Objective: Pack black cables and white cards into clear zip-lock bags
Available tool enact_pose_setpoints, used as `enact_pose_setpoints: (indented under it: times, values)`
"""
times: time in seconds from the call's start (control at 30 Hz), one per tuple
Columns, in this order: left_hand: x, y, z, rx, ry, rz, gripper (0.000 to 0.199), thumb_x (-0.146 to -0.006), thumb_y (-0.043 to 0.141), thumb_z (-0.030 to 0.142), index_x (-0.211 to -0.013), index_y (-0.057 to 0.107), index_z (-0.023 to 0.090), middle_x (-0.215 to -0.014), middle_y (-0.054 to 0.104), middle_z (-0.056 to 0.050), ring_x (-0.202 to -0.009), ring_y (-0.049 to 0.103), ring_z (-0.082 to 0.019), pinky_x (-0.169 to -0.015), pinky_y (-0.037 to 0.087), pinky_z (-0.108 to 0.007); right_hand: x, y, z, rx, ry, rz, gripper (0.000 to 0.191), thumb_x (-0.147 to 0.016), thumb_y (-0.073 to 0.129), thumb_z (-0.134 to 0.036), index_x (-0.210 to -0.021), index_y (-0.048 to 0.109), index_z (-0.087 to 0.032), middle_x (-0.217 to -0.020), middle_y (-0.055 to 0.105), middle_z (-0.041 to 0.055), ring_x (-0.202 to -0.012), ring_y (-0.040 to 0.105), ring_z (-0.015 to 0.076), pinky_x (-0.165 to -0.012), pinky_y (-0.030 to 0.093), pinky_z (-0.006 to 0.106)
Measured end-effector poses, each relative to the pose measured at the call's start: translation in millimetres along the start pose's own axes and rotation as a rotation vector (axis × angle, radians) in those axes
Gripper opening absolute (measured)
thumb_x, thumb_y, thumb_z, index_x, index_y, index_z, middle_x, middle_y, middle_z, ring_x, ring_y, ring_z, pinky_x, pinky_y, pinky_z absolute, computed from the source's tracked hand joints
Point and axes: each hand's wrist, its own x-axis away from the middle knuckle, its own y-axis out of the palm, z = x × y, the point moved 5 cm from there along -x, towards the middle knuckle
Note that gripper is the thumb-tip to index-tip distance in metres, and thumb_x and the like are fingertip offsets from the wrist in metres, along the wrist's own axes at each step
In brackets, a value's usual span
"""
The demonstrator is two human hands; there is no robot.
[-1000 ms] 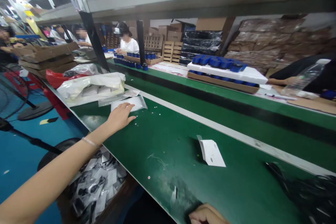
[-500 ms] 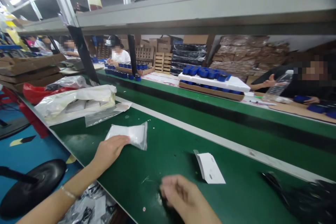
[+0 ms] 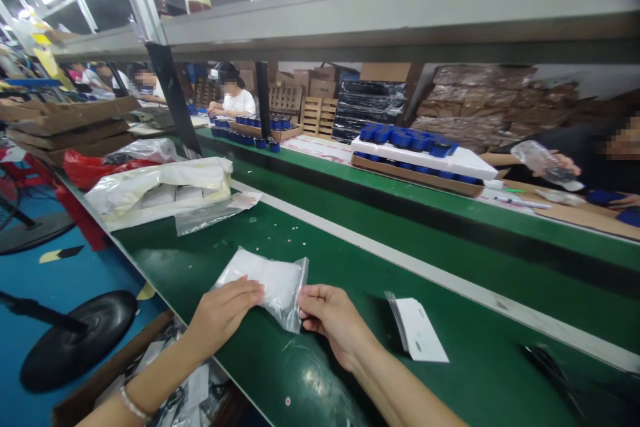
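A clear plastic bag with white contents lies on the green work surface. My left hand rests across its near side, palm down, fingers stretched out and lying flat on it. At the bag's right end, my right hand pinches the clear edge between thumb and fingers. The underside of the bag and the left palm are hidden. To the right of my right hand is a small stack of white cards, slightly fanned.
A large white plastic bag lies farther left, beside a red bag. Dark cables sit at lower right. Below the near edge is a box of packaged parts. Blue parts on a white tray and co-workers are across the line.
My right hand has moved up to the bag and taken its right edge. The bag is turned slightly and nearer. A co-worker at right has lifted and tilted a bottle. The camera view has shifted.
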Motion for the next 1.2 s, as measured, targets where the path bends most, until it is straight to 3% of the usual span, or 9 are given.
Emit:
enact_pose_setpoints:
  times: [0.2, 0.3, 0.37, 0.43, 0.5, 0.67, 0.8, 0.93, 1.2]
  values:
    - [0, 3.4, -2, 0.065, -0.05, -0.086, 0.027, -0.091, 0.047, 0.02, -0.088, 0.073, 0.022, -0.09, 0.078, -0.001, -0.087, 0.072, -0.015, -0.094, 0.054, -0.033, -1, -3, -1, 0.082, 0.002, -0.017, 0.013, -0.07, 0.071, -0.022, -0.065, 0.067, -0.011, -0.053, 0.061, -0.0021, -0.047, 0.055, 0.0059, -0.042, 0.039, 0.014]
    - [-9, -1.5, 9, 0.085, -0.124, -0.188, 0.021, -0.089, 0.052, 0.024, -0.098, 0.07, 0.024, -0.099, 0.076, -0.001, -0.094, 0.07, -0.017, -0.097, 0.051, -0.035, -2, -3, 0, 0.129, -0.024, -0.011, 0.012, -0.069, 0.071, -0.021, -0.064, 0.068, -0.011, -0.051, 0.063, -0.0005, -0.049, 0.058, 0.008, -0.039, 0.031, 0.014]
    - [-17, -5.2, 20, 0.095, -0.212, -0.282, 0.028, -0.086, 0.057, 0.027, -0.113, 0.063, 0.025, -0.112, 0.071, -0.002, -0.103, 0.066, -0.019, -0.093, 0.053, -0.033, -1, -1, 0, 0.148, -0.042, -0.014, 0.012, -0.068, 0.071, -0.022, -0.063, 0.068, -0.011, -0.051, 0.064, 0.0001, -0.049, 0.058, 0.0087, -0.039, 0.027, 0.015]
    - [-24, -4.7, 28, 0.13, -0.346, -0.413, 0.032, -0.085, 0.056, 0.029, -0.116, 0.06, 0.025, -0.117, 0.067, -0.003, -0.106, 0.063, -0.019, -0.089, 0.052, -0.03, 1, 2, 1, 0.153, -0.062, -0.025, 0.013, -0.068, 0.07, -0.023, -0.062, 0.067, -0.012, -0.051, 0.064, -0.0005, -0.048, 0.057, 0.0085, -0.041, 0.029, 0.016]
    - [-33, -2.7, 36, 0.15, -0.431, -0.483, 0.026, -0.086, 0.051, 0.032, -0.108, 0.063, 0.023, -0.111, 0.067, -0.004, -0.101, 0.063, -0.019, -0.086, 0.051, -0.029, 3, 5, 1, 0.149, -0.084, -0.039, 0.015, -0.068, 0.07, -0.024, -0.06, 0.066, -0.012, -0.05, 0.063, -0.0018, -0.047, 0.056, 0.008, -0.047, 0.035, 0.018]
    - [-53, 7.3, 37, 0.116, -0.559, -0.563, 0.029, -0.088, 0.045, 0.041, -0.08, 0.064, 0.02, -0.074, 0.068, -0.001, -0.06, 0.062, -0.016, -0.061, 0.046, -0.028, 7, 12, 5, 0.16, -0.13, -0.068, 0.018, -0.065, 0.071, -0.027, -0.056, 0.06, -0.014, -0.048, 0.06, -0.0039, -0.047, 0.053, 0.0075, -0.054, 0.04, 0.02]
    - [-63, 17.5, 36, 0.112, -0.569, -0.675, 0.029, -0.083, 0.046, 0.033, -0.061, 0.06, 0.02, -0.059, 0.065, 0.0, -0.06, 0.062, -0.018, -0.054, 0.038, -0.025, 8, 14, 12, 0.197, -0.105, -0.076, 0.019, -0.067, 0.066, -0.023, -0.052, 0.056, -0.015, -0.046, 0.059, -0.0036, -0.046, 0.054, 0.0077, -0.044, 0.035, 0.017]
    - [-65, 25.5, 36, 0.132, -0.543, -0.762, 0.028, -0.08, 0.044, 0.027, -0.057, 0.059, 0.02, -0.06, 0.064, -0.001, -0.061, 0.06, -0.018, -0.055, 0.034, -0.025, 8, 13, 19, 0.204, 0.003, -0.095, 0.012, -0.065, 0.063, -0.019, -0.055, 0.056, -0.015, -0.052, 0.063, -0.001, -0.047, 0.061, 0.0113, -0.034, 0.032, 0.015]
    - [-54, 24.7, 33, 0.237, -0.567, -0.816, 0.032, -0.086, 0.04, 0.034, -0.068, 0.063, 0.02, -0.058, 0.062, 0.002, -0.057, 0.057, -0.015, -0.051, 0.035, -0.022, 7, 12, 22, 0.185, 0.086, -0.123, 0.012, -0.071, 0.06, -0.012, -0.059, 0.06, -0.013, -0.055, 0.063, -0.0005, -0.049, 0.062, 0.0096, -0.037, 0.044, 0.015]
